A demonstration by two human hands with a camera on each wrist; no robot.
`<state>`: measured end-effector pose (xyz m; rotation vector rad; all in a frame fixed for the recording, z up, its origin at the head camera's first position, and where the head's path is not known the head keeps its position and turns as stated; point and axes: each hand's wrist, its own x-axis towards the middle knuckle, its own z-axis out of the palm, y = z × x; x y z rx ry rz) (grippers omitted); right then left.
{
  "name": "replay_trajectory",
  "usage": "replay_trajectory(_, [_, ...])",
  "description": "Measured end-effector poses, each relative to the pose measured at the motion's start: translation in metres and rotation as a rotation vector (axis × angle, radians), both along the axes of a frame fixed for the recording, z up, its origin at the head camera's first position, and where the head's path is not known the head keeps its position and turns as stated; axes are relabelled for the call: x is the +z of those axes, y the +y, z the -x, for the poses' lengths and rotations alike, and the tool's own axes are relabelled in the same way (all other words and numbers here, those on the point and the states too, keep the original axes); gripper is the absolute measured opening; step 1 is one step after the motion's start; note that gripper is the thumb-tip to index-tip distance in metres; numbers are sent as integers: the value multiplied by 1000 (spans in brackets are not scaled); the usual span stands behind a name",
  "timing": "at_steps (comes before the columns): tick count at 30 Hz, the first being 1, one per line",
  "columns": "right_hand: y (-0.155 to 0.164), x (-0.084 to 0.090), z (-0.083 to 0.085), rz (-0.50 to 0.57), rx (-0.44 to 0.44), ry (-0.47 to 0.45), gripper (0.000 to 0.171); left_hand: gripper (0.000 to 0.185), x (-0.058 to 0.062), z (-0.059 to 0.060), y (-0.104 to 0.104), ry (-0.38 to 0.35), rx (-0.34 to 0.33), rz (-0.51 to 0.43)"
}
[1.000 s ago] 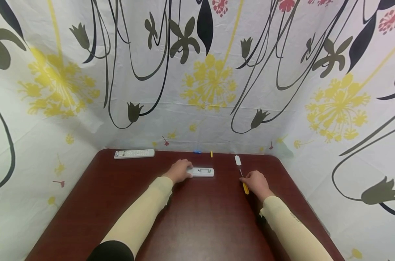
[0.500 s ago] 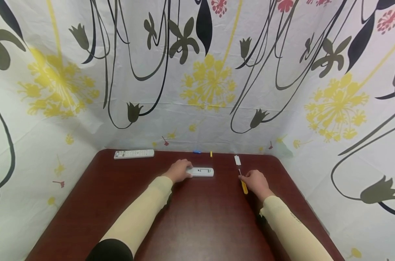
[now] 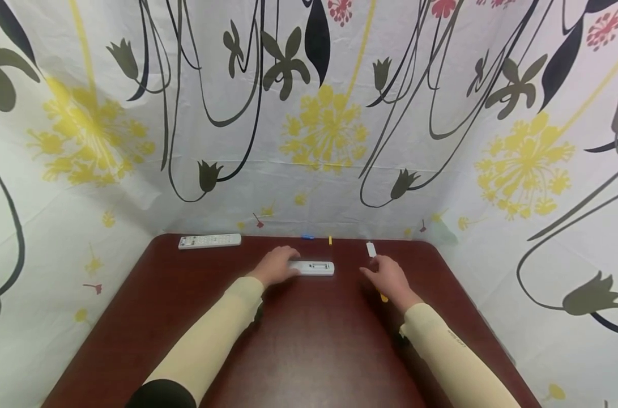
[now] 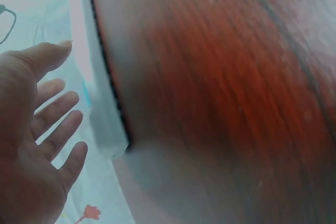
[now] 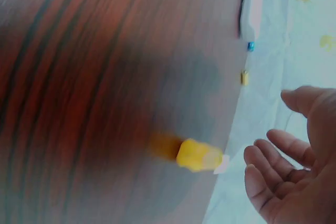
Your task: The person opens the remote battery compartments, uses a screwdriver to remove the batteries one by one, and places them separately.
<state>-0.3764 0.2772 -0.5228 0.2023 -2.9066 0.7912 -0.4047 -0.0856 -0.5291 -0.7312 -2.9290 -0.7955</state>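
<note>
A white remote control (image 3: 314,268) lies back up on the table, with its battery compartment uncovered. My left hand (image 3: 275,266) is at its left end; in the left wrist view its fingers (image 4: 55,121) are spread beside the remote's edge. Over to the right, my right hand (image 3: 387,279) is held above a screwdriver, whose yellow handle (image 3: 383,297) shows below the palm and the rest is hidden. Nothing is between the right hand's loosely bent fingers (image 5: 254,161). Past the fingertips lies a small white battery cover (image 3: 371,249).
A second white remote (image 3: 209,241) lies button side up at the table's back left. Near the back edge are a small blue battery (image 3: 307,237) and a small yellow battery (image 3: 330,240). A floral sheet (image 3: 237,141) hangs around the dark red table (image 3: 309,351).
My right hand has let go of the screwdriver and shifted left and away from me. My left hand has loosened from the remote and drawn slightly left.
</note>
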Motion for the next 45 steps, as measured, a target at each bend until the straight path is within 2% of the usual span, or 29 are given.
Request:
replay_trajectory(8, [-26,4,1,-23,85,-13,49,44,11,-10,-13,22,0,-7])
replay_trajectory(15, [-55,9,-1,-70,223,48,52,49,16,-19,-21,50,13,25])
replay_trajectory(20, [-69,9,-1,-102,283,57,59,51,17,-27,-30,58,19,38])
replay_trajectory(33, [-76,-2,1,-110,311,80,63,51,13,-34,-43,22,41,-31])
replay_trajectory(40, [-78,3,-3,-82,328,75,60,50,9,-33,-48,35,55,-38])
replay_trajectory(45, [-79,2,-4,-90,321,51,62,47,8,-27,-64,62,71,-66])
